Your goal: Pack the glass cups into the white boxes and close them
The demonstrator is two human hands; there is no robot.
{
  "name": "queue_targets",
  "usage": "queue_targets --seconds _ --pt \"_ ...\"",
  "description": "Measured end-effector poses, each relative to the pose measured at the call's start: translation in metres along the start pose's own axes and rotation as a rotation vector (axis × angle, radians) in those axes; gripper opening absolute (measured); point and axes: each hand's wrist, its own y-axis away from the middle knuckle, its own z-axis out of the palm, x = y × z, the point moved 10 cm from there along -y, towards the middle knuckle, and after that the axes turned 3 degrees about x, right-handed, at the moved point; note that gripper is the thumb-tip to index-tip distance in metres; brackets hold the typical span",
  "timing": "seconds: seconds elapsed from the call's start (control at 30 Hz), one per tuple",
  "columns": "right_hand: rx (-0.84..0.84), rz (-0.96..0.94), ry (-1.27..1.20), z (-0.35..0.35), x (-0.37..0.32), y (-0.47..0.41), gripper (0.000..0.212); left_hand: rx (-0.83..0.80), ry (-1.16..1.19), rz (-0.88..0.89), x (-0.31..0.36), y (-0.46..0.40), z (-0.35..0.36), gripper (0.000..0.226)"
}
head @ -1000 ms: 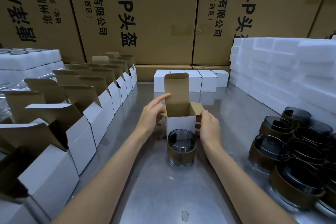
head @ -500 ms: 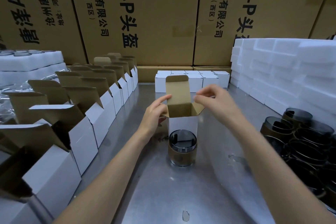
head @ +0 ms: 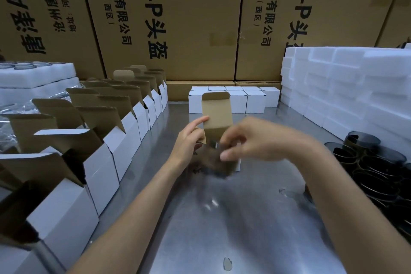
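Note:
An open white box [head: 216,113] stands mid-table with its brown lid flap upright. My left hand [head: 189,138] holds its left side, index finger straight up against the lid and the other fingers curled at the side flap. A glass cup with a brown band [head: 213,163] shows as a blur just in front of the box, off the table and tilted. My right hand [head: 255,140], also blurred, grips it from above at the rim. The lower part of the box is hidden behind the cup and hand.
Several open white boxes [head: 133,122] line the left side of the steel table [head: 244,229]. Closed white boxes [head: 255,100] sit at the back. White foam stacks [head: 344,87] rise on the right, with several more banded cups [head: 373,162] below. Big cartons [head: 189,18] wall the rear.
My right hand came down from above the box's opening, took hold of the cup standing in front of the box and lifted it. My left hand stayed at the box.

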Motion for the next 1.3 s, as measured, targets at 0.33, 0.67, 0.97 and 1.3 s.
queue_targets --seconds 0.33,0.67,0.97,1.3 --pt "0.526 0.010 0.317 -0.017 0.031 -0.021 0.019 -0.007 0.020 -0.057 -0.002 0.003 0.002 0.053" --pt "0.271 0.028 0.383 0.018 0.049 -0.039 0.035 0.005 0.014 -0.043 -0.001 0.003 0.001 0.062" --pt "0.791 0.159 -0.803 -0.020 0.096 -0.017 0.029 0.057 0.311 -0.113 -0.003 0.003 -0.007 0.040" --pt "0.387 0.277 -1.445 0.057 0.107 -0.036 0.042 -0.187 0.421 -0.261 -0.022 0.013 0.020 0.048"
